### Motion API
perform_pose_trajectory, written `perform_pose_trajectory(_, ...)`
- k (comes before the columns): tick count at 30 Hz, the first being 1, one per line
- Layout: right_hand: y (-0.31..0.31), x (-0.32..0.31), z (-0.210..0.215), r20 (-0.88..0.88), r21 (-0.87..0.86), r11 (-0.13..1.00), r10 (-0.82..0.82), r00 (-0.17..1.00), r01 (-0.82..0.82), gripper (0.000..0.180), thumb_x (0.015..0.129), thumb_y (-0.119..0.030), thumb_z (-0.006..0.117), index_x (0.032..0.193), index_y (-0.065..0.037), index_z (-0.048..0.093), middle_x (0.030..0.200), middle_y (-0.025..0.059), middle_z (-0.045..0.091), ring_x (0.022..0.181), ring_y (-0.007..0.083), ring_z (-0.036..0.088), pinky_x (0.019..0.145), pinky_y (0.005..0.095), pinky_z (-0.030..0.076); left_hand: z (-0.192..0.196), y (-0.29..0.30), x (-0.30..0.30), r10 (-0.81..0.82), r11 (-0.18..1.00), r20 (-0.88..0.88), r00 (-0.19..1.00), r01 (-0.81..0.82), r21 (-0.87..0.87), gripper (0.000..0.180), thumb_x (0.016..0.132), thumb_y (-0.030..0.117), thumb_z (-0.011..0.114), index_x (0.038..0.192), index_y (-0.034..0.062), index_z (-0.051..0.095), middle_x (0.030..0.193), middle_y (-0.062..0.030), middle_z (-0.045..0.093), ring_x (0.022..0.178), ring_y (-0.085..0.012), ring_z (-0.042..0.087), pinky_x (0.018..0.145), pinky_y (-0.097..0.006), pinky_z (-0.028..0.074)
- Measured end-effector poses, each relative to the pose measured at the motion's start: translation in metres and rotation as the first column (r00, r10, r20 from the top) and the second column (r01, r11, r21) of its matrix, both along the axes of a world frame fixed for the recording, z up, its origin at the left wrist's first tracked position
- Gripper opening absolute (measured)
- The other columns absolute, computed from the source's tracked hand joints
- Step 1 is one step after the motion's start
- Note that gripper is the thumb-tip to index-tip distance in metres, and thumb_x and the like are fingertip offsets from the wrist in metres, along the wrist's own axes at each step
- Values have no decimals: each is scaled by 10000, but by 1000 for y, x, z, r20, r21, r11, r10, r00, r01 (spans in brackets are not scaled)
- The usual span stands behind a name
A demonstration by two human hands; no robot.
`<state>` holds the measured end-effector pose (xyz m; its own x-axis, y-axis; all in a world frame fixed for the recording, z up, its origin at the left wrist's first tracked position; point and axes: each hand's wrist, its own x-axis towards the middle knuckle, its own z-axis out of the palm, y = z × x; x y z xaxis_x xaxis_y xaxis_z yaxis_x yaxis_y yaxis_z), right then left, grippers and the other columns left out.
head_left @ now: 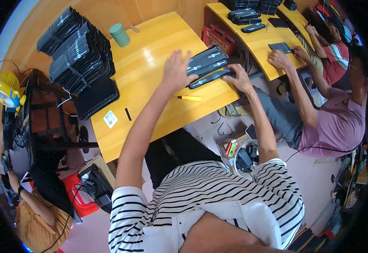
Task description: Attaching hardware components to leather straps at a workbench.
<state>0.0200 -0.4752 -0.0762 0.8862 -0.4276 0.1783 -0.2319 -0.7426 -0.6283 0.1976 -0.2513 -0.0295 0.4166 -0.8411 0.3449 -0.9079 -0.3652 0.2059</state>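
Note:
On the yellow wooden table a small pile of flat black padded strips [207, 62] with light round marks lies in front of me. At the near side of the pile, one long curved black strip [211, 79] is tilted up on its edge. My right hand [239, 79] has its thumb and fingers closed on that strip's right end. With fingers spread, my left hand [176, 71] is at the left end of the pile; its thumb reaches the strips, and its palm holds nothing. A yellow-handled tool [190, 98] lies close to me, just below the pile.
Tall tied stacks of black pieces [72, 59] stand on the left. A green canister [120, 35] is at the far edge of the table [150, 109]; a white label card [110, 119] lies near left. At right, co-workers sit by another yellow table [255, 46].

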Motion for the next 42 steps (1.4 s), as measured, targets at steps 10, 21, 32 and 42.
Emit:
perform_pose_trajectory(10, 6, -7, 8, -130, -309, 949, 23, 991, -63, 440, 727, -314, 667, 1072, -82, 521, 962, 140, 476, 968, 336, 479, 829, 418, 425, -26, -56, -6, 140, 896, -186, 972, -45, 441, 833, 739, 539, 585, 1402, 304, 138, 1253, -185, 356, 1151, -339, 386, 895, -505, 346)
perform_pose_trajectory(21, 27, -78, 111, -144, -420, 907, -19, 989, -44, 245, 739, -131, 627, 917, -32, 493, 833, 155, 517, 792, 362, 542, 664, 424, 434, -33, -51, -11, 154, 934, -63, 986, -125, 334, 771, 771, 569, 525, 1391, 268, 179, 1318, -163, 317, 1171, -326, 365, 874, -554, 323)
perform_pose_trajectory(32, 122, -42, 132, -43, -543, 747, 432, 901, -384, 257, 662, -125, 640, 862, -63, 491, 762, 93, 455, 733, 272, 533, 630, 369, 440, 47, 118, -90, -110, 933, -956, -272, 304, -194, 386, 923, 346, 371, 1044, 24, 547, 845, -102, 629, 733, -138, 574, 660, -246, 449)
perform_pose_trajectory(42, 202, 18, 75, 111, -343, 850, 460, 881, -400, 468, 721, -74, 625, 1161, -41, 469, 1096, 135, 498, 997, 314, 498, 854, 380, 422, 1, 243, -156, -530, 840, -754, -388, -365, -402, 363, 895, 386, 462, 948, 32, 523, 684, -52, 548, 573, -95, 496, 485, -196, 373)
